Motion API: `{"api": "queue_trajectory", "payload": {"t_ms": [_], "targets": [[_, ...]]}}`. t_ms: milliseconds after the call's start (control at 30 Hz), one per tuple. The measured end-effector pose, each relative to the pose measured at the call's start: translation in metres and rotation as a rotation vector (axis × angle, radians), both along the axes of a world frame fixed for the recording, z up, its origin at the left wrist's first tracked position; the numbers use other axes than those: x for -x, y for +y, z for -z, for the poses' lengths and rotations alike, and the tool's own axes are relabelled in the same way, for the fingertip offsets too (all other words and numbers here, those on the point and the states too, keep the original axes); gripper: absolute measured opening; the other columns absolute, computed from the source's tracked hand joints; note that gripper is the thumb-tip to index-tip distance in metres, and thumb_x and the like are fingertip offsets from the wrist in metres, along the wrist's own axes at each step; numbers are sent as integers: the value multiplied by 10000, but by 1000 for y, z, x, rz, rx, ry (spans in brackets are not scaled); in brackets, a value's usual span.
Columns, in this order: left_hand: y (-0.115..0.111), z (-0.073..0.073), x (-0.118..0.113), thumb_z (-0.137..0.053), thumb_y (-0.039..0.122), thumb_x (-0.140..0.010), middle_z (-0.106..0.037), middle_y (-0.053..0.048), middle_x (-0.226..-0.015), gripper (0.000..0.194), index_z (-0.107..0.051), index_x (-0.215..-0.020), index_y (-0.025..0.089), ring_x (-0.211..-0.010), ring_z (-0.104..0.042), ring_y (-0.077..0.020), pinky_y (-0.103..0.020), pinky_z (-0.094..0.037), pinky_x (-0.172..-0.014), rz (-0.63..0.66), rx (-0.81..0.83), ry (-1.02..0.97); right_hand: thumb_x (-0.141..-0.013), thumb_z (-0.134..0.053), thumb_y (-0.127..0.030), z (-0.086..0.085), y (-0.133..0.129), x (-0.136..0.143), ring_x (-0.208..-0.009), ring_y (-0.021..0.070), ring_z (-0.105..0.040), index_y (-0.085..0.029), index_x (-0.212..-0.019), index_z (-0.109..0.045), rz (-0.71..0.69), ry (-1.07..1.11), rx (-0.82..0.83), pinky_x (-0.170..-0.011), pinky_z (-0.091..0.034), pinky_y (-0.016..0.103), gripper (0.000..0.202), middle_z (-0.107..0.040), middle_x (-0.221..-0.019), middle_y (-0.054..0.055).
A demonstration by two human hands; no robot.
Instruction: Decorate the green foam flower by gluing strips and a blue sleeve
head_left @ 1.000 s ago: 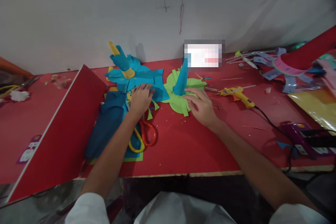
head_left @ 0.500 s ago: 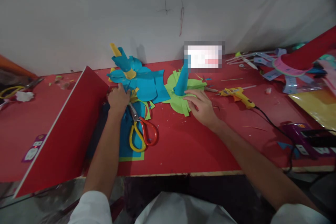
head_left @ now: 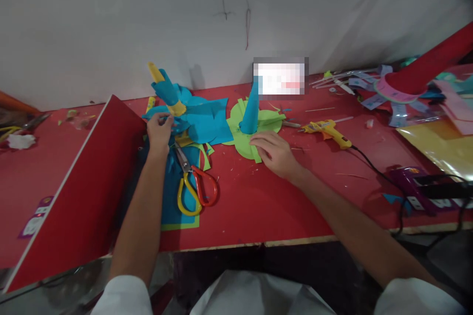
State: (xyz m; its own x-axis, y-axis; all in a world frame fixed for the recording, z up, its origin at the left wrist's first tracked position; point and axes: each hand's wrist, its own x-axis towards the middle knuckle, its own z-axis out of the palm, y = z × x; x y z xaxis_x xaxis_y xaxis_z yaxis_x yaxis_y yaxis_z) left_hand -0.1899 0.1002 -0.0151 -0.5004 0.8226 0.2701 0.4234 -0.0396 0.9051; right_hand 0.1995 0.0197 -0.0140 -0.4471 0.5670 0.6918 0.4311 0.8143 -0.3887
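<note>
at left hand (head_left: 159, 131), blue paper flower (head_left: 202, 115), grip unclear

Two hands were counted: a left hand (head_left: 160, 132) and a right hand (head_left: 275, 153).
Two petalled paper shapes were seen mid-frame, a blue shape (head_left: 209, 123) and a green shape (head_left: 272, 120), with one blue cone (head_left: 250, 112) stood on the latter. One pair of scissors (head_left: 185, 163) was shown left of centre, fitted with two handles, a yellow handle (head_left: 179, 198) and a red handle (head_left: 216, 188). One glue gun (head_left: 327, 128) was counted right of centre, one large red cone (head_left: 428, 69) at the upper right and one upright red board (head_left: 84, 187) at the left. Two line figures, a cross (head_left: 224, 13) and a loop (head_left: 248, 14), were seen at upper centre.
</note>
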Motion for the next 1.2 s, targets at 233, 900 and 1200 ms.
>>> {"api": "queue_trajectory", "payload": {"t_ms": [233,900,1200], "targets": [[4,-14,-10,-793,163,-771,-609,57,-721,178,-635,-851,157,-682,-650,-74,-245,-590,-784,34,-224,-404,-1011,-486,-114,3,-4,5,-1035,257,-671,-200,-1119,-697,-77,-82,-13,-909,-563,421,253,-755,-1086,108],[-8,-42,-4,-674,470,-912,-767,-44,-1015,279,-715,-917,195,-1066,-735,-199,-405,-517,-1122,160,-365,-371,-1019,-460,-135,3,-5,4,-1030,253,-667,-220,-1114,-715,-78,-90,41,-906,-552,424,285,-755,-1090,99],[-13,-47,-3,-488,473,-1005,-724,-85,-1248,372,-665,-1020,146,-1244,-630,-204,-414,-488,-1080,66,-168,-345,-1019,-456,-148,2,-5,3,-1037,255,-665,-236,-1101,-720,-74,-112,82,-909,-546,423,291,-751,-1088,94]]}}
